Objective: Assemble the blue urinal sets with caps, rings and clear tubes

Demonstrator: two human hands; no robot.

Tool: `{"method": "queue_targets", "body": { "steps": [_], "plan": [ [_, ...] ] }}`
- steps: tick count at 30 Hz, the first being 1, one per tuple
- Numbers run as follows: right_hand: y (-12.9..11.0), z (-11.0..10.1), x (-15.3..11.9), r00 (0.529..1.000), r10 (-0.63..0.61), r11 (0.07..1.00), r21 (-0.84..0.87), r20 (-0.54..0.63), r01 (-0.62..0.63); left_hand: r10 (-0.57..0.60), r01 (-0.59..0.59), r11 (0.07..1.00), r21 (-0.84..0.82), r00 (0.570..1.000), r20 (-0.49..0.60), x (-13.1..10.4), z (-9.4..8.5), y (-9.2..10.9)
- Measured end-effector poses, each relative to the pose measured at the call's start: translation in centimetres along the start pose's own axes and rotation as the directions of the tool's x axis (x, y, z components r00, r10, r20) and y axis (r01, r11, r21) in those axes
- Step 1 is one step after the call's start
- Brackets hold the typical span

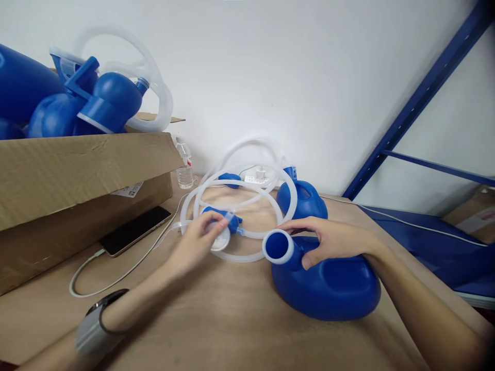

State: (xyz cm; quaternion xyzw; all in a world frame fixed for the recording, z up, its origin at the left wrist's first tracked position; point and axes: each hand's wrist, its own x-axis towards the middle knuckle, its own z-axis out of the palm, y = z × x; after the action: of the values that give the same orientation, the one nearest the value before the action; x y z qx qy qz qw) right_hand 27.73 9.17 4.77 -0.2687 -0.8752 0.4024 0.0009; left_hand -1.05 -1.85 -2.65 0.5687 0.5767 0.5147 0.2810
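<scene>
My right hand [332, 239] is wrapped over the neck of a blue plastic jug [328, 293], thumb on the near side and fingers behind. The jug's round mouth has a whitish rim and faces me uncovered. To the left, my left hand [203, 234] has its fingers closed on a blue spouted cap [234, 221] with a white round rim or disc at its lower end. Part of the cap is hidden by those fingers. A clear ribbed hose [253, 234] joins the cap's spout and lies coiled behind both hands.
A cardboard box [85, 159] full of blue jugs and caps stands at left. Beside it are a phone [135, 230] on a white cable and a water bottle [184, 167]. Another blue jug [305, 201] and a power strip [257, 180] sit near the wall. Blue shelving [410, 103] rises right.
</scene>
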Motion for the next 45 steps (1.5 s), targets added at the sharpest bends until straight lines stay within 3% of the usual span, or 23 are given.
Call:
{"method": "queue_targets", "body": {
  "steps": [2, 5, 8, 10, 11, 12, 14, 16, 19, 21, 24, 29, 32, 37, 41, 45],
  "plan": [
    [0.1, -0.5, -0.6, 0.999, 0.025, 0.997, -0.077, -0.028, -0.027, -0.098, 0.088, 0.99, -0.112, 0.992, -0.081, 1.4, -1.4, -0.7],
    [0.1, -1.4, -1.9, 0.996, 0.044, 0.975, -0.216, -0.078, -0.06, -0.272, 0.197, 0.924, -0.327, 0.941, -0.202, 3.0, -3.0, -1.2],
    [-1.0, -1.4, -3.3, 0.979, -0.071, 0.954, -0.298, -0.19, 0.012, -0.409, 0.273, 0.848, -0.455, 0.882, -0.232, 3.7, -3.9, -1.4],
    [-2.8, 0.0, -3.3, 0.906, -0.288, 0.896, -0.421, -0.31, 0.14, -0.44, 0.292, 0.831, -0.474, 0.866, -0.238, 3.7, -4.2, -1.5],
    [-4.0, 1.4, -3.0, 0.836, -0.408, 0.834, -0.522, -0.367, 0.178, -0.444, 0.297, 0.829, -0.475, 0.864, -0.235, 3.7, -4.3, -1.6],
    [-5.3, 3.1, -2.3, 0.762, -0.489, 0.773, -0.616, -0.424, 0.154, -0.451, 0.304, 0.824, -0.478, 0.863, -0.229, 3.7, -4.4, -1.7],
    [-7.4, 7.2, -0.2, 0.642, -0.644, 0.617, -0.779, -0.415, 0.115, -0.442, 0.303, 0.824, -0.479, 0.872, -0.209, 3.6, -4.5, -2.1],
    [-8.2, 11.4, 3.0, 0.686, -0.645, 0.558, -0.821, -0.337, 0.121, -0.395, 0.274, 0.843, -0.463, 0.9, -0.186, 3.5, -4.8, -2.5],
    [-6.7, 15.1, 8.2, 0.728, -0.537, 0.596, -0.802, -0.426, -0.03, -0.284, 0.215, 0.927, -0.307, 0.937, -0.202, 3.2, -5.1, -3.3],
    [-4.8, 15.4, 10.9, 0.771, -0.417, 0.611, -0.777, -0.481, -0.154, -0.173, 0.156, 0.984, -0.085, 0.95, -0.26, 3.0, -5.1, -3.9],
    [-2.5, 14.4, 13.2, 0.787, -0.286, 0.634, -0.724, -0.546, -0.271, 0.001, 0.05, 0.983, 0.176, 0.961, -0.278, 2.6, -4.7, -4.6],
    [-0.7, 13.2, 13.5, 0.807, -0.101, 0.724, -0.599, -0.581, -0.341, 0.058, -0.005, 0.975, 0.224, 0.971, -0.231, 2.1, -3.5, -5.1],
    [0.0, 12.8, 12.5, 0.783, -0.135, 0.81, -0.523, -0.607, -0.266, 0.081, -0.032, 0.976, 0.216, 0.972, -0.221, 1.9, -3.4, -5.1],
    [0.7, 12.1, 10.4, 0.698, -0.296, 0.928, -0.371, -0.652, 0.046, 0.004, 0.0, 1.0, 0.017, 0.975, -0.223, 1.9, -3.5, -4.3],
    [1.0, 12.6, 9.8, 0.675, -0.291, 0.949, -0.294, -0.678, 0.113, -0.099, 0.037, 0.966, -0.255, 0.967, -0.234, 1.9, -3.1, -3.5],
    [1.2, 13.7, 10.0, 0.645, -0.377, 0.918, -0.362, -0.665, 0.163, -0.154, 0.067, 0.944, -0.322, 0.956, -0.251, 1.5, -3.1, -2.8]
  ]
}}
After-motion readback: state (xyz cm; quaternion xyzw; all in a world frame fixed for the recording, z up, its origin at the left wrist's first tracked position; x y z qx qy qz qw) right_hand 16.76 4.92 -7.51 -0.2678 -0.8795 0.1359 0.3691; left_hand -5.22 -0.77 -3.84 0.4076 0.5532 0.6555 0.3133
